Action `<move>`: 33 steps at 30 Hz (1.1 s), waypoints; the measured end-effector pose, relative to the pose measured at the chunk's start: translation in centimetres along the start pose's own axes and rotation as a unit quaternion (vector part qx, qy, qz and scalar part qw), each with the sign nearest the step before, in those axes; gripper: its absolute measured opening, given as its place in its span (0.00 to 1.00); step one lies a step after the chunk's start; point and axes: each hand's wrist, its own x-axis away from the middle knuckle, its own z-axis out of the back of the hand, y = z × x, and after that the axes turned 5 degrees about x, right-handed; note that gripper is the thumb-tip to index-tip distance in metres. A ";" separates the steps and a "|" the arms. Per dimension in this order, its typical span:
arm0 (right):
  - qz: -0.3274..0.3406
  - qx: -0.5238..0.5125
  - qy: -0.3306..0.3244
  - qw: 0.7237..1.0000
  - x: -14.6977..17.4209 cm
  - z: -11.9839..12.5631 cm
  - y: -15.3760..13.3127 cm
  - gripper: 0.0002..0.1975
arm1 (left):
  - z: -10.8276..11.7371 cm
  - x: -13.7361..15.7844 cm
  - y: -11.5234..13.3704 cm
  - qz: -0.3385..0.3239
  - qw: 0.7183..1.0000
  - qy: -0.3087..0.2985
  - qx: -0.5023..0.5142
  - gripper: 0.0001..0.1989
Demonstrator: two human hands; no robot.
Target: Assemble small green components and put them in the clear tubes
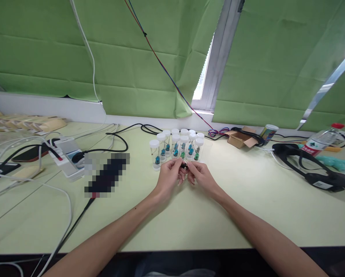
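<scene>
My left hand point(170, 174) and my right hand point(200, 174) meet over the middle of the table point(236, 215). Between their fingertips is a small dark object point(184, 166), pinched from both sides; its kind is too small to make out. Just beyond my hands stands a cluster of clear tubes with white caps, among them a tube at the left end point(155, 156). Small blue or green pieces with thin stems sit inside the tubes. My fingers partly cover the bottoms of the nearest tubes.
On the left lie a power strip point(67, 157), tangled cables and a blurred-out dark device point(109, 175). Toward the right are an open cardboard box point(240, 138), a can point(268, 134), a black headset point(314, 173) and a red-capped bottle point(319, 141). Green blinds point(149, 77) hang behind.
</scene>
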 end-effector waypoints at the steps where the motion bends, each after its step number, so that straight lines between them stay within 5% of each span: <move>1: -0.001 0.002 0.000 1.000 0.0 0.0 0.0 0.26 | 0.0 0.0 0.0 0.001 1.000 -0.003 -0.001 0.17; 10: -0.036 0.027 0.023 0.999 -0.2 -0.1 0.4 0.32 | -0.2 0.1 0.2 0.008 1.000 -0.007 0.004 0.17; 17: -0.046 0.016 0.038 0.998 0.1 -0.1 -0.3 0.18 | 0.0 -0.1 0.1 -0.003 1.000 0.027 0.010 0.17; 33: -0.012 0.006 0.010 1.000 0.1 0.0 -0.1 0.20 | 0.0 0.0 0.1 -0.002 1.000 0.006 0.011 0.16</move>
